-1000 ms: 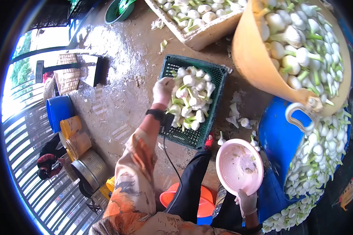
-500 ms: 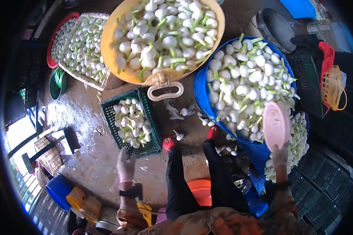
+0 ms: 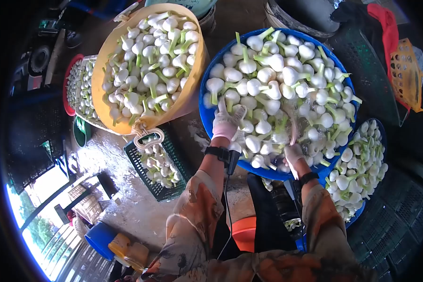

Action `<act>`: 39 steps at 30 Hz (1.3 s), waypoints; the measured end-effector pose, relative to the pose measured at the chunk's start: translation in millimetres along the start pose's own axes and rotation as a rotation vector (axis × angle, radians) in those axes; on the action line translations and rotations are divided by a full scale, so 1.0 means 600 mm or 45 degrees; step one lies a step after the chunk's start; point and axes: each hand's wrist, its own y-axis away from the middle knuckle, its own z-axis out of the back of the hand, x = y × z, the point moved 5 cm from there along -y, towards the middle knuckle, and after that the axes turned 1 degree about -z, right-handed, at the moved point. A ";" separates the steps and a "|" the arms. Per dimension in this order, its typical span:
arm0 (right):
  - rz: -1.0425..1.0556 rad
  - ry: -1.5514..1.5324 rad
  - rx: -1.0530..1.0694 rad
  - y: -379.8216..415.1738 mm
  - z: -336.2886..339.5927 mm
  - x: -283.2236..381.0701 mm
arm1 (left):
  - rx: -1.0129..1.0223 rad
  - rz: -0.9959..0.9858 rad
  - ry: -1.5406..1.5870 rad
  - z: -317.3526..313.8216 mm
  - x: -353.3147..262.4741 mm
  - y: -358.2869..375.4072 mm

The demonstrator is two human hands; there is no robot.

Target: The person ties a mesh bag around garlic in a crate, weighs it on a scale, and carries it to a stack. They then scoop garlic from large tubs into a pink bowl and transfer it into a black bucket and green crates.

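Observation:
In front of me stands a blue tub (image 3: 207, 141) heaped with white garlic bulbs (image 3: 266, 75) on short green stems. My left hand (image 3: 227, 123), in a pale glove with a pink cuff, rests on garlic at the tub's left side, fingers stretched out. At the near rim, my gloved right hand (image 3: 293, 156) is closed on the pink plastic basket (image 3: 293, 134). The basket is tilted and pushed down among the bulbs, so only a thin strip of its edge shows. Blur and splashing water surround it.
A yellow tub (image 3: 199, 70) full of garlic stands to the left, its handle (image 3: 148, 137) overhanging a green crate (image 3: 167, 192) with more bulbs. Another garlic-filled container (image 3: 357, 214) is at the right. An orange basin (image 3: 244, 233) sits between my legs.
My right hand has lowered the pink basket from above the blue tub into the garlic. My left hand has moved from beside the green crate onto the tub's bulbs. The view has shifted.

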 end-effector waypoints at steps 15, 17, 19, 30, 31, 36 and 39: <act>0.110 -0.361 0.483 0.084 0.054 0.048 | -0.069 -0.141 0.106 -0.112 -0.007 0.042; 0.151 -0.374 0.502 0.099 0.063 0.058 | -0.429 -0.517 -0.033 -0.098 -0.033 0.077; 0.159 -0.386 0.506 0.113 0.072 0.063 | -0.388 -0.301 0.203 -0.107 -0.027 0.103; 0.147 -0.514 0.426 0.256 0.151 0.056 | -0.135 -0.399 0.394 -0.093 -0.151 0.199; 0.149 -0.522 0.414 0.271 0.156 0.052 | -0.078 -0.407 0.451 -0.092 -0.165 0.214; 0.236 -0.581 0.347 0.340 0.171 0.049 | -0.002 -0.320 0.344 -0.110 -0.191 0.213; 0.336 -0.591 0.282 0.374 0.165 0.067 | 0.051 -0.323 0.420 -0.096 -0.207 0.207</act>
